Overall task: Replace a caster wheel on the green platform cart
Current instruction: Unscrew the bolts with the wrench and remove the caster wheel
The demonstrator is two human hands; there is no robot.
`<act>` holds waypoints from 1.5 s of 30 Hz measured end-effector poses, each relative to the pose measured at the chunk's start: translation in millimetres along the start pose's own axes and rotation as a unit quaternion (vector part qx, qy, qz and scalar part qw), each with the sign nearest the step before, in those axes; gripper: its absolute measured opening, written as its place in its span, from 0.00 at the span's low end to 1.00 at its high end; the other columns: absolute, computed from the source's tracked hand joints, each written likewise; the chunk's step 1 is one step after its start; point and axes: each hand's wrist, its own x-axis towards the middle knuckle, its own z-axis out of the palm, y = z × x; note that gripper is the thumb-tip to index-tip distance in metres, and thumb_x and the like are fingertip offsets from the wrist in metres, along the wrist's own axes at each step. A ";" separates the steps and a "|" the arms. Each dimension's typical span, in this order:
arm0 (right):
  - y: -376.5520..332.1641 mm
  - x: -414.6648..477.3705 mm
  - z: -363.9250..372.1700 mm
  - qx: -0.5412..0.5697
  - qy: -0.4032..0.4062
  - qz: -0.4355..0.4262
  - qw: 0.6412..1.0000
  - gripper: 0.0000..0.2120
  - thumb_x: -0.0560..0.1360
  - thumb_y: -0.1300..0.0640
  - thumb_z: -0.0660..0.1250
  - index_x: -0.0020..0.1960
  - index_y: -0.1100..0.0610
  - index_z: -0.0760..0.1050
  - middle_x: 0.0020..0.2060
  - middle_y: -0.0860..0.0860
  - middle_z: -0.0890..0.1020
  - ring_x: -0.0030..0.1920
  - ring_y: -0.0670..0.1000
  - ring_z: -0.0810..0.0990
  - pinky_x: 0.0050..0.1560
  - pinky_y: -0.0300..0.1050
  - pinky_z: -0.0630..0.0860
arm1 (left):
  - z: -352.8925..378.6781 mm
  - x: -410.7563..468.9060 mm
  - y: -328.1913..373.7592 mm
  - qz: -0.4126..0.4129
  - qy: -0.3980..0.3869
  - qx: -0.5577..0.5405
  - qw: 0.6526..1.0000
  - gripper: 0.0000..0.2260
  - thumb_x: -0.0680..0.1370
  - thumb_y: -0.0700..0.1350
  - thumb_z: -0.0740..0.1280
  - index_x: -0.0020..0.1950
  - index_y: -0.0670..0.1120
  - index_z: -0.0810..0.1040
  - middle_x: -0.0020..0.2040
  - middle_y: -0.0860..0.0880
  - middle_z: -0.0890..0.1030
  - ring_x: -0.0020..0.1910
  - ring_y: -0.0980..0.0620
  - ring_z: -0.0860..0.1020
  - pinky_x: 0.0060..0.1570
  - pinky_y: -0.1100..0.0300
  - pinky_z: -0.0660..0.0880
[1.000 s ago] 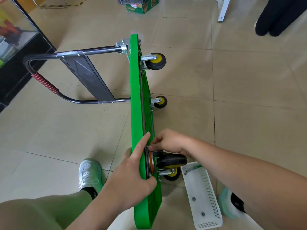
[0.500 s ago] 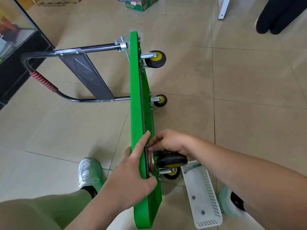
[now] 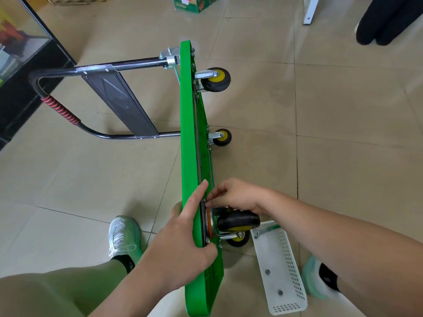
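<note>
The green platform cart (image 3: 188,133) stands on its long edge on the tiled floor, wheels facing right. My left hand (image 3: 183,239) grips the platform's upper edge, index finger lying straight along it and thumb hooked over the underside. A black caster wheel (image 3: 238,221) with a yellow hub sits against the underside by its round mounting plate. My right hand (image 3: 235,195) is above that caster, fingertips pinched at the mounting plate; what they hold is hidden. A second near caster (image 3: 238,240) shows just below.
Two more casters (image 3: 216,78) (image 3: 223,137) stick out at the far end. The black folding handle (image 3: 68,92) lies to the left. A white perforated basket (image 3: 281,268) with bolts and a wrench sits right of the cart. My shoes flank it. Another person's dark legs (image 3: 389,19) stand top right.
Almost nothing has moved; both hands stay at the near caster, the right fingers shifting slightly at the mounting plate.
</note>
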 end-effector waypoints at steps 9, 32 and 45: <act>-0.4 -1.6 -1.8 -0.014 -0.009 0.020 1.000 0.09 0.75 0.48 0.75 0.49 0.53 0.86 0.43 0.52 0.87 0.44 0.52 0.84 0.53 0.50 0.82 | -0.6 0.7 -1.0 0.003 -0.006 -0.003 1.000 0.51 0.70 0.46 0.72 0.72 0.84 0.43 0.61 0.58 0.73 0.39 0.55 0.83 0.39 0.63 0.78; -1.2 -0.5 2.3 0.054 0.001 0.008 0.999 0.08 0.71 0.57 0.79 0.49 0.52 0.84 0.50 0.57 0.86 0.51 0.56 0.85 0.59 0.57 0.81 | -2.9 -0.7 0.0 -0.002 -0.021 -0.009 1.000 0.50 0.71 0.46 0.72 0.72 0.85 0.42 0.64 0.61 0.70 0.37 0.54 0.83 0.36 0.62 0.79; -0.8 -1.1 1.3 0.117 -0.031 0.033 0.992 0.08 0.76 0.56 0.75 0.53 0.57 0.82 0.48 0.58 0.84 0.49 0.58 0.82 0.61 0.61 0.79 | -2.6 -0.4 -0.6 0.001 -0.020 -0.018 1.000 0.50 0.70 0.47 0.72 0.72 0.85 0.43 0.64 0.61 0.70 0.37 0.54 0.83 0.37 0.62 0.78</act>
